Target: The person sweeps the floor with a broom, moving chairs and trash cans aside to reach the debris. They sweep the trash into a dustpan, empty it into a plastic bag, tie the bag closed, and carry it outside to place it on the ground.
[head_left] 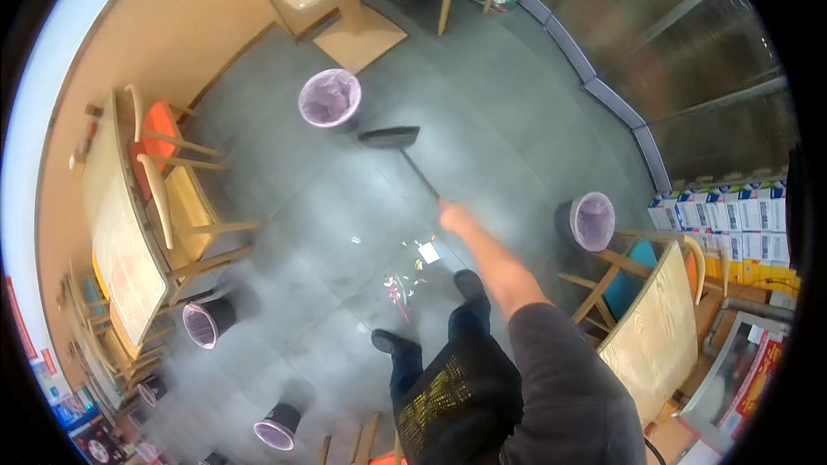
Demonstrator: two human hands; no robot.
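Note:
My right hand (pixel 454 217) is stretched forward and grips the dark handle of a broom (pixel 405 151). The broom's head rests on the grey floor just right of a purple-lined bin (pixel 329 97). A small pile of litter (pixel 409 271), paper scraps and a white card, lies on the floor in front of my black shoes (pixel 469 284). My left hand is out of view.
A second lined bin (pixel 592 220) stands beside a wooden table with chairs (pixel 655 327) at right. More bins (pixel 207 324) sit at lower left near a table with orange and yellow chairs (pixel 164 181). A glass wall (pixel 689 60) and stacked boxes (pixel 732 211) close the right side.

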